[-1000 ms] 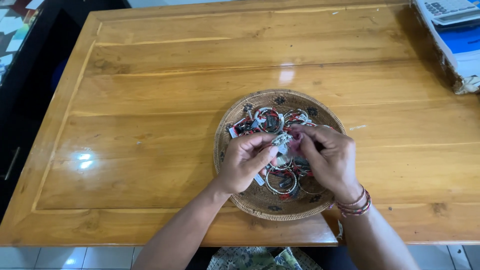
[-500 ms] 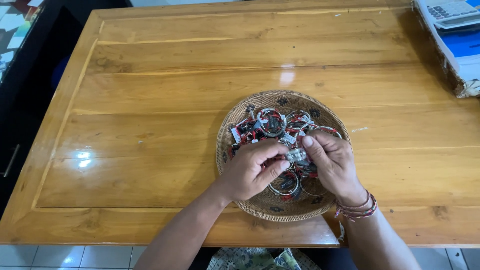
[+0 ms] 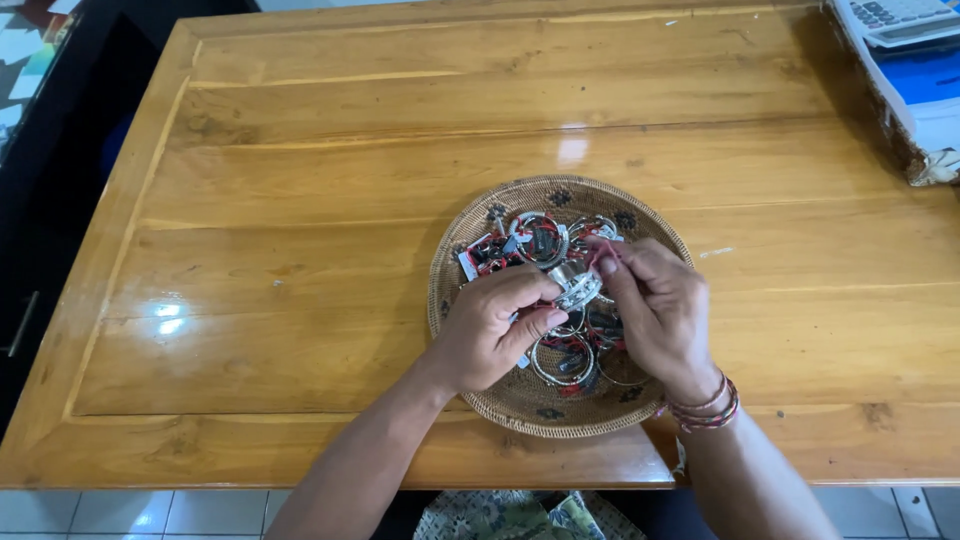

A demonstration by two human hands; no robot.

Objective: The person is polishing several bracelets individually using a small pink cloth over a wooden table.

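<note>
A round woven basket tray [image 3: 560, 193] sits on the wooden table [image 3: 300, 200] near its front edge. It is filled with several silver bangles with red and black tags [image 3: 540, 240]. My left hand [image 3: 490, 330] and my right hand [image 3: 655, 310] meet over the middle of the tray. Together they pinch one silver bracelet [image 3: 577, 286] between thumbs and fingers. My right wrist wears red string bracelets [image 3: 705, 408].
A box with a calculator and blue papers [image 3: 905, 60] stands at the table's far right corner. A dark cabinet [image 3: 40, 200] runs along the left side. Tiled floor and patterned cloth [image 3: 500, 515] show below the front edge.
Both hands shifted slightly toward the far side of the tray while working the same silver bracelet. The view moved a little too.
</note>
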